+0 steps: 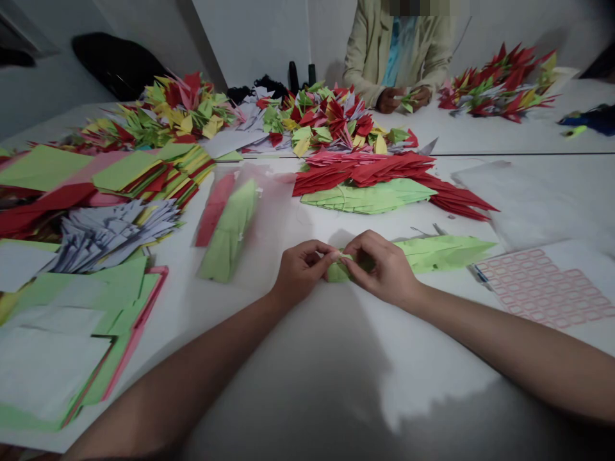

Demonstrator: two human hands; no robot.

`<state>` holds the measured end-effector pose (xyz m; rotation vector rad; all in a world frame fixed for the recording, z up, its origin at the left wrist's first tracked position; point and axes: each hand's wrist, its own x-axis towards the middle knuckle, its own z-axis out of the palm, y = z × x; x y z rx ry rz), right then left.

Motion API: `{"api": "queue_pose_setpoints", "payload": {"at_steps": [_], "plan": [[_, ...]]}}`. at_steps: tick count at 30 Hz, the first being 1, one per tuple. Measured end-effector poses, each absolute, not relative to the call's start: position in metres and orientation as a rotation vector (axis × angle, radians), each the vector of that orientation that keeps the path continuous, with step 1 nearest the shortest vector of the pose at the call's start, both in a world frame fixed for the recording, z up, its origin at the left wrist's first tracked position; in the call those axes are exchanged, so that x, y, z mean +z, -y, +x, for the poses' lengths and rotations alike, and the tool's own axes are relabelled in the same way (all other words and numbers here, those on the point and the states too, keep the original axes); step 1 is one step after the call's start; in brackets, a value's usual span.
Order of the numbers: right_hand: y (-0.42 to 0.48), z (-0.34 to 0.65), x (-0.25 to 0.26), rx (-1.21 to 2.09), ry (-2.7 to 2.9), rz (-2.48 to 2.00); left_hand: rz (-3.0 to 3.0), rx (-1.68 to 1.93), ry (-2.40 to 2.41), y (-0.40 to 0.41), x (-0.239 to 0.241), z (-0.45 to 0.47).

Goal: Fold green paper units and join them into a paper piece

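My left hand and my right hand meet over the white table, both pinching one end of a long folded green paper piece. The piece stretches away to the right, ending in a point. The fingers of both hands are curled closed on the paper's near end, which they partly hide.
Stacks of red and green folded pieces lie just beyond. A plastic bag of red and green paper sits left. Paper sheets crowd the left edge. A sticker sheet lies right. Another person folds paper opposite, among colourful origami heaps.
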<state>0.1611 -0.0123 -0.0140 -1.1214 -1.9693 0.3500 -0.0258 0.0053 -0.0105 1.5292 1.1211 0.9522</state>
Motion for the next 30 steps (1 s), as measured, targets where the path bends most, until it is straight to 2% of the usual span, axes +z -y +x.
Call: {"api": "queue_pose_setpoints", "payload": {"at_steps": [21, 30], "plan": [[0.007, 0.166, -0.006, 0.307, 1.984, -1.136, 1.592, 0.925, -1.085, -0.009, 0.002, -0.022], [-0.004, 0.179, 0.004, 0.458, 1.884, -1.095, 1.489, 0.93, -0.968, -0.026, 0.009, 0.001]]}}
